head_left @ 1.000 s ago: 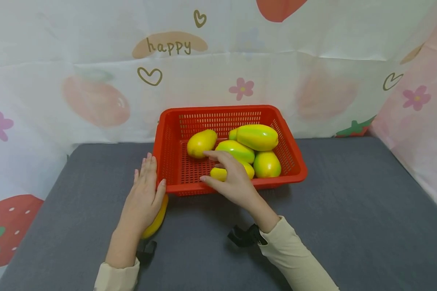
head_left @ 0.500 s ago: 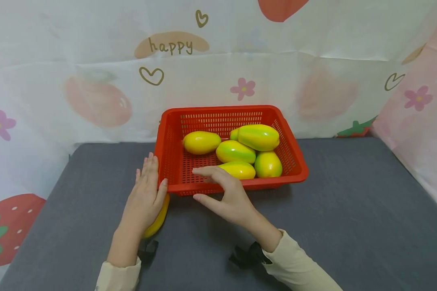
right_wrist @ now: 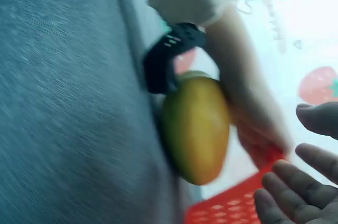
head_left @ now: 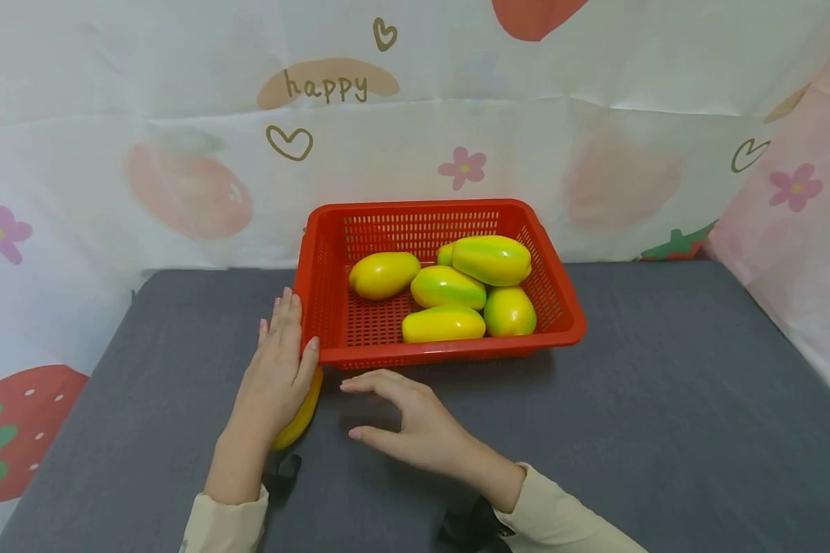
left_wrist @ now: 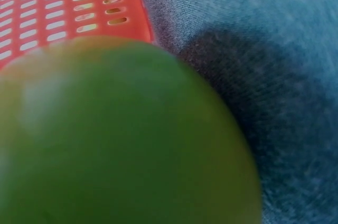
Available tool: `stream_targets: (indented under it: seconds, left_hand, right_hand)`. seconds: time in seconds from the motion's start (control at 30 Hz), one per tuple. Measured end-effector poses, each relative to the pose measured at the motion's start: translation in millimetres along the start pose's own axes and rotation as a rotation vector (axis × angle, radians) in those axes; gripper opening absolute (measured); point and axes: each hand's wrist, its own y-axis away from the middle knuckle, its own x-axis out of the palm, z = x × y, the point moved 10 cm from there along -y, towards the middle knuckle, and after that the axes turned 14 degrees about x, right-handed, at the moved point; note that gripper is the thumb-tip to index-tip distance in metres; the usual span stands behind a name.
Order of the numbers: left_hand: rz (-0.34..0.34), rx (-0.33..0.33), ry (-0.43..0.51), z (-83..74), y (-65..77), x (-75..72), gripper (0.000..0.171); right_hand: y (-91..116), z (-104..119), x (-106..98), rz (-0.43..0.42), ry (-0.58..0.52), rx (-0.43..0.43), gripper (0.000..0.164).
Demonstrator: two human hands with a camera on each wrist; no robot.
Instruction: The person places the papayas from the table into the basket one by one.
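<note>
My left hand (head_left: 273, 376) lies with straight fingers along the left side of a red plastic basket (head_left: 380, 356), touching it. Partly hidden beneath that hand and wrist is a yellow-green papaya (head_left: 303, 415) on the table; it fills much of the left wrist view as a green papaya (left_wrist: 132, 139). My right hand (head_left: 422, 426) hovers in front of the basket, thumb and fingers apart, holding nothing. In the right wrist view, the papaya (right_wrist: 198, 129) sits beside the left forearm, away from the right fingers (right_wrist: 298, 192).
Several glossy yellow-green papayas lie in the basket, among them a front papaya (head_left: 444, 324), a left papaya (head_left: 385, 275) and one stacked papaya (head_left: 493, 259). A grey cloth covers the table (head_left: 664, 430). Behind the basket hangs a printed white curtain (head_left: 526, 138).
My right hand has come out of the basket and drawn back towards me, over the table. The left papaya in the basket has settled onto its side. My left hand stays put.
</note>
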Motion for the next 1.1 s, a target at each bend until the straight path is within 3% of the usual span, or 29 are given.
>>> stream_targets:
  seconds: [0.2,0.5,0.73,1.1]
  left_hand:
    - [0.026,-0.006,0.01,1.3,0.8,5.0,0.065]
    - [0.02,0.001,0.021,2.0,-0.4,4.8,0.064]
    - [0.028,-0.012,0.082,3.1,0.2,5.0,0.065]
    - [0.007,-0.001,0.122,3.1,-0.1,4.0,0.064]
  right_hand:
    - [-11.1,-32.4,32.8,0.138,-0.051,0.187,0.051]
    - [-24.9,-47.6,50.6,0.139,-0.07,0.275,0.06]
    - [-32.9,-47.0,59.7,0.134,-0.05,0.29,0.065]
    - [-45.4,-41.9,70.4,0.098,0.07,0.211,0.073]
